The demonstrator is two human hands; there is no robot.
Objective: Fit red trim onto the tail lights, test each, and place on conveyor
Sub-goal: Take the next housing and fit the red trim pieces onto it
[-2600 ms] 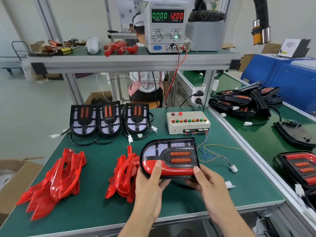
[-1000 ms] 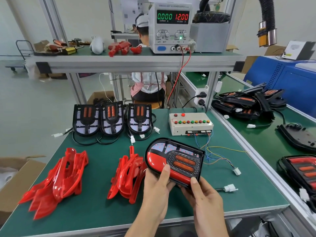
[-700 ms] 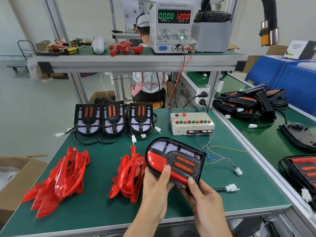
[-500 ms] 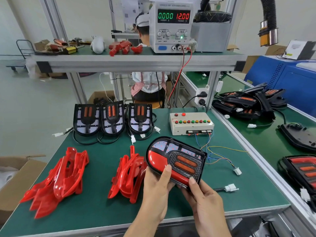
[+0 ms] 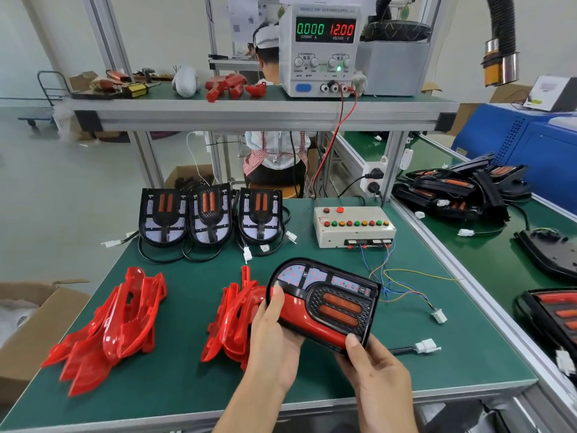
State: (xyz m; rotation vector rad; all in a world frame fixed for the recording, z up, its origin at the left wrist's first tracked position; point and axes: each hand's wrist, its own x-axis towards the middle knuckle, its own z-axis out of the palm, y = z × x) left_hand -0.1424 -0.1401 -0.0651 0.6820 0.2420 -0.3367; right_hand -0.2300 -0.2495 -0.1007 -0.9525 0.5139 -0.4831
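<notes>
I hold a black tail light [image 5: 324, 303] with red trim fitted along its lower edge, tilted above the green bench [image 5: 187, 370]. My left hand [image 5: 274, 332] grips its left end, thumb on the red trim. My right hand [image 5: 374, 370] grips its lower right corner, thumb on the black frame. Its cable ends in a white plug [image 5: 427, 345] lying loose on the bench. Three bare tail lights [image 5: 210, 215] stand in a row at the back. Two piles of red trim [image 5: 109, 326] [image 5: 231, 320] lie to the left.
A beige test box [image 5: 352, 225] with coloured buttons and loose wires [image 5: 438, 315] sits at the back right. A power supply [image 5: 320, 48] reads 0.000 A and 12.00 V on the shelf. Finished lights [image 5: 456, 190] lie on the conveyor [image 5: 487, 254] at right. A person sits beyond the bench.
The tail light has tilted clockwise, its right end dropping. My left thumb moved up to the left end of the trim. My right hand shifted under the lower right corner.
</notes>
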